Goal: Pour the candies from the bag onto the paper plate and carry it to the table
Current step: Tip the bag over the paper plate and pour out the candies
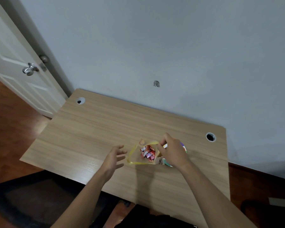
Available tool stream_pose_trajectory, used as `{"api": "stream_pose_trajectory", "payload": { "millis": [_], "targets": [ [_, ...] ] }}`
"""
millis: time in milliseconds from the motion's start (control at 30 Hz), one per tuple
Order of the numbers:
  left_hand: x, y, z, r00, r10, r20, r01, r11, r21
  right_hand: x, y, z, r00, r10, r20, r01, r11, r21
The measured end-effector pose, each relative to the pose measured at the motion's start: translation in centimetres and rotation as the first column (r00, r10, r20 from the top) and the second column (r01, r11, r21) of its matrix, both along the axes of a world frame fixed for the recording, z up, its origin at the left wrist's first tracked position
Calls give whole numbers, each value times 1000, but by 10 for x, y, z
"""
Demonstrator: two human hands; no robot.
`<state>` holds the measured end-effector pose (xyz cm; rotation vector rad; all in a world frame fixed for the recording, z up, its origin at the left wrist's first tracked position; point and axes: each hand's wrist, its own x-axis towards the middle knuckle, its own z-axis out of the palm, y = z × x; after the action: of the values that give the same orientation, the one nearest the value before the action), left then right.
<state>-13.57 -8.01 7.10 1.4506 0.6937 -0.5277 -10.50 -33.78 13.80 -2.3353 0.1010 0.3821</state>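
Note:
A clear bag [136, 157] with a yellow rim lies on the wooden desk [92, 129], its mouth spread wide. Red and silver wrapped candies [147, 153] sit inside it. My right hand [173, 150] pinches the bag's right edge. Under that hand a paper plate [184, 148] with a coloured rim shows only as slivers; most of it is hidden. My left hand [114, 157] hovers just left of the bag with fingers spread, not touching it.
The desk stands against a grey wall, with cable holes at the back left [80, 100] and back right [210, 137]. A white door [15, 63] with a metal knob is to the left. Dark chair parts lie below the desk's front edge.

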Motion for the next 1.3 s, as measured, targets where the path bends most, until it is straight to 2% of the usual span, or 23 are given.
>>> {"api": "stream_pose_trajectory", "payload": {
  "millis": [33, 100, 167, 200, 300, 367, 467, 567, 633, 733, 800, 900, 967, 1067, 1167, 1300],
  "targets": [
    [-2, 4, -6, 998, -14, 55, 13, 1000, 15, 1, -4, 3, 1000, 9, 1, -9, 1000, -2],
    [-9, 11, -21, 942, -261, 214, 202, 944, 259, 4, -11, 9, 999, 39, -3, -39, 999, -12],
    [-13, 11, -31, 760, -590, 271, 394, 751, 530, 8, -19, 13, 996, 91, 5, -91, 995, -45],
    [-11, 6, -33, 674, -691, 261, 454, 666, 592, 9, -23, 16, 993, 121, 10, -120, 990, -74],
    [-1, -20, -35, 486, -832, 267, 498, 515, 697, 10, -32, 27, 981, 195, 9, -193, 977, -95],
    [6, -39, -37, 405, -862, 304, 495, 486, 720, 10, -37, 32, 980, 199, -10, -199, 979, -44],
    [11, -61, -29, 465, -819, 337, 603, 572, 556, 9, -48, 33, 986, 166, -21, -165, 986, 36],
    [10, -78, -17, 530, -752, 392, 597, 659, 457, 10, -65, 24, 996, 90, -28, -87, 994, 69],
    [8, -85, -15, 589, -718, 372, 589, 696, 410, 9, -78, 12, 998, 24, -60, -14, 987, 163],
    [6, -92, -21, 671, -651, 355, 584, 759, 288, 0, -93, -7, 955, -195, -223, 275, 865, 419],
    [6, -95, -21, 716, -596, 364, 553, 802, 225, -9, -98, -22, 886, -326, -330, 452, 765, 459],
    [9, -98, -21, 681, -623, 385, 574, 781, 246, -23, -100, -53, 798, -370, -475, 583, 673, 455],
    [10, -104, -21, 670, -636, 382, 613, 765, 198, -32, -96, -70, 771, -311, -555, 601, 642, 476],
    [9, -116, -35, 668, -637, 386, 639, 756, 143, -44, -92, -92, 762, -272, -588, 595, 652, 470],
    [7, -126, -57, 690, -641, 336, 636, 759, 139, -56, -92, -110, 778, -267, -569, 564, 695, 445],
    [2, -141, -82, 734, -630, 253, 605, 776, 179, -67, -93, -111, 868, -224, -443, 426, 795, 432]
  ]
}}
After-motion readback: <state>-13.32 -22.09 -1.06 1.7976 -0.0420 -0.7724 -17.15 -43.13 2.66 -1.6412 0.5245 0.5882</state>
